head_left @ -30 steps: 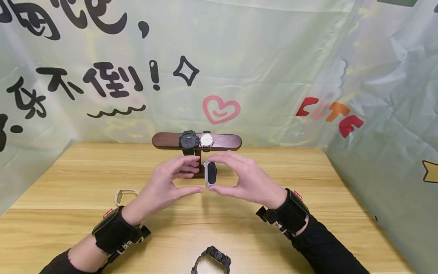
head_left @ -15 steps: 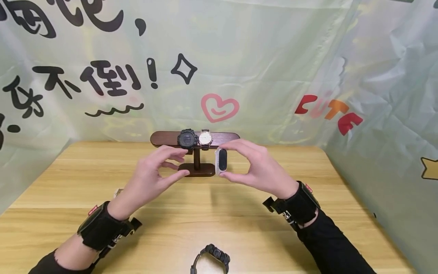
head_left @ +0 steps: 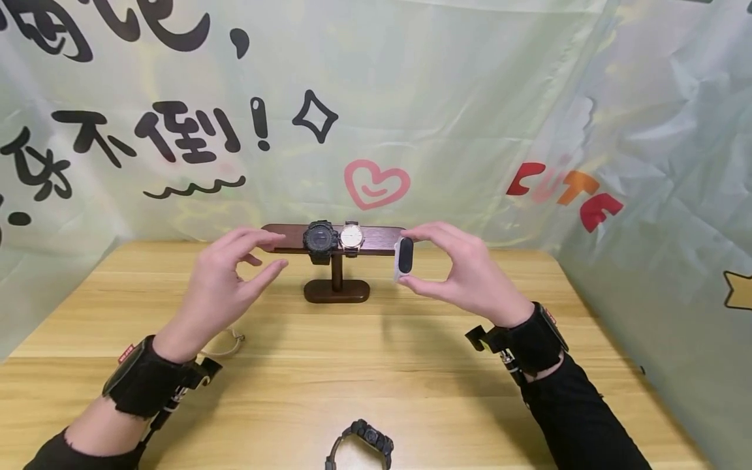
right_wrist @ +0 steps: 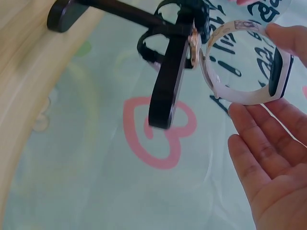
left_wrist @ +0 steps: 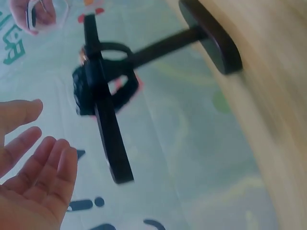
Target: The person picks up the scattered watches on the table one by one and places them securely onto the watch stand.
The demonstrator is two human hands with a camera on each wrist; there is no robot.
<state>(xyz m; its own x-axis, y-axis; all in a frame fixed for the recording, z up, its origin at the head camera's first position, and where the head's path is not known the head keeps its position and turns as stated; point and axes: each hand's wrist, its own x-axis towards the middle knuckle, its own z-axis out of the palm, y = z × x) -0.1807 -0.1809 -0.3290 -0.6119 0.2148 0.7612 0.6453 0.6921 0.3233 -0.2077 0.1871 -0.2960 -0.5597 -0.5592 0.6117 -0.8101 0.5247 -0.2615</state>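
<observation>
Between the thumb and fingertips of my right hand (head_left: 467, 274) I pinch a white fitness band (head_left: 405, 256) with a black oblong screen, near the right end of a watch stand (head_left: 380, 240). In the right wrist view its strap (right_wrist: 240, 99) forms a closed loop. The dark wooden stand bears a chunky black watch (head_left: 320, 237) and, right beside it, a gold-rimmed watch (head_left: 352, 236) with a pale dial. My left hand (head_left: 214, 287) holds nothing; its fingers are relaxed by the left end of the bar, thumb apart.
Another black watch (head_left: 373, 436) lies on its side at the front of the wooden table (head_left: 435, 405). A pale-strapped watch (head_left: 226, 344) lies partly hidden behind my left wrist. A printed cloth backdrop (head_left: 458, 130) stands just behind the stand.
My right hand has carried the fitness band to the right and upward, from before the stand's post to the bar's right end. My left hand has moved left, away from it.
</observation>
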